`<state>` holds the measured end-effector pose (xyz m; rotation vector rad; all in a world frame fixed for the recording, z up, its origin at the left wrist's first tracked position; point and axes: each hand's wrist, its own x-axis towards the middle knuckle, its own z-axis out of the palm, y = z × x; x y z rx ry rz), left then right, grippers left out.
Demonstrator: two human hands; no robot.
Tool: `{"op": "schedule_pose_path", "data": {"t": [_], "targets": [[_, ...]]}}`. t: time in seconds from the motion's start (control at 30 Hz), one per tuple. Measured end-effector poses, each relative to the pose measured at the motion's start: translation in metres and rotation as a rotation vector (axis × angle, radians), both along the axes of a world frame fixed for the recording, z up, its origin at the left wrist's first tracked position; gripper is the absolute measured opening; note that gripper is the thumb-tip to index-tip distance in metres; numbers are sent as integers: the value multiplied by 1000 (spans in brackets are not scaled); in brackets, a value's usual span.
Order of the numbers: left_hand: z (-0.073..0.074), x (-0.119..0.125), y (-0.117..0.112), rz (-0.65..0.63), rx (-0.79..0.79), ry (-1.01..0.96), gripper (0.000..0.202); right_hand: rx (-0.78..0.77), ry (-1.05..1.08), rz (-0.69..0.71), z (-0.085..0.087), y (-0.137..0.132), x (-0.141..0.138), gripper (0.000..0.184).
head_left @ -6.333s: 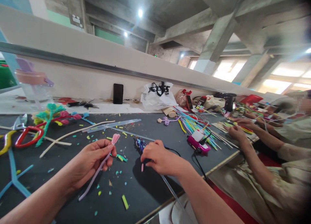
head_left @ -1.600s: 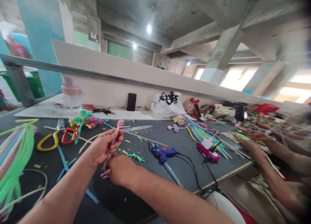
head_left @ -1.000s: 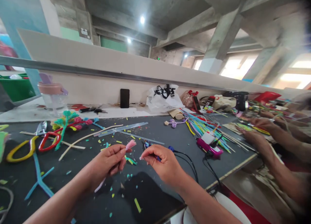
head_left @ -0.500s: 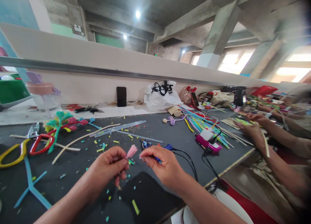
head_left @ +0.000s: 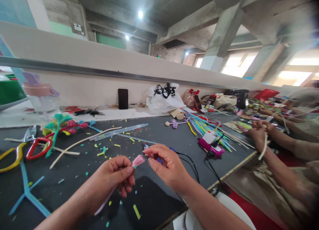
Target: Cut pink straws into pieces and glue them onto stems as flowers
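Note:
My left hand [head_left: 115,176] is closed around a lilac stem topped by a pink bud [head_left: 138,161], held just above the dark table [head_left: 74,163]. The stem's lower end [head_left: 103,203] sticks out below my fist. My right hand [head_left: 166,164] hovers just right of the bud, thumb and forefinger pinched close to its tip; I cannot make out anything between them. A blue glue gun [head_left: 159,160] lies on the table, mostly hidden behind my right hand, its black cord [head_left: 191,163] running to the right.
Coloured strips, scraps and red and yellow loops [head_left: 37,147] litter the table. A pink-lidded bottle [head_left: 41,97], a black phone [head_left: 123,98] and a white bag [head_left: 163,98] stand at the back. A pink glue gun [head_left: 210,148] lies at right, where another person's hands [head_left: 259,133] work.
My left hand has sunk slightly and shifted right with the pink bud. My right hand has risen a little, its pinched fingers staying beside the bud's tip.

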<state>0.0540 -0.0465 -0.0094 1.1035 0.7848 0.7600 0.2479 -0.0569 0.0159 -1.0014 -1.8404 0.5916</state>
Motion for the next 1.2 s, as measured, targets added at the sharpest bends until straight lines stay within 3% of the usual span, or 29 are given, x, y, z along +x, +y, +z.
{"op": "schedule_pose_path", "data": {"t": [0.13, 0.6, 1.0, 1.1, 1.2], "targets": [[2, 2, -2, -17, 1, 28, 26, 36, -48, 102, 2, -4, -3, 18], [0, -2, -1, -25, 18, 160, 32, -69, -98, 2, -4, 0, -10, 7], [9, 4, -2, 189, 8, 182, 31, 18, -10, -102, -13, 6, 4, 16], [9, 3, 0, 214, 13, 185, 30, 27, -181, -115, -13, 7, 7, 16], [7, 0, 3, 220, 11, 214, 31, 101, -586, -29, -13, 9, 6, 11]]}}
